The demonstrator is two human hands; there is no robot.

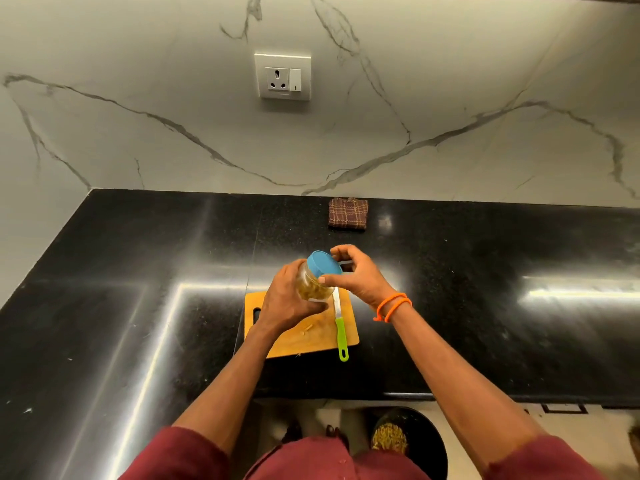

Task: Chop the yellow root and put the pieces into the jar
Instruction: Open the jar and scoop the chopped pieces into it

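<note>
Hands (289, 297) (356, 277) on jar (313, 285) above knife (340, 327)

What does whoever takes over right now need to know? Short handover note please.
Left hand: grips the clear jar, held tilted above the cutting board.
Right hand: fingers curled round the blue lid, which sits on the jar's mouth; cannot tell if it is being tightened or loosened.
Knife: lies on the board's right side, green handle sticking out over the near edge.
Done: jar holds yellow chopped pieces; no whole root in view.
Left: a few yellow scraps lie on the board; settle the lid and set the jar down on the black counter.
</note>
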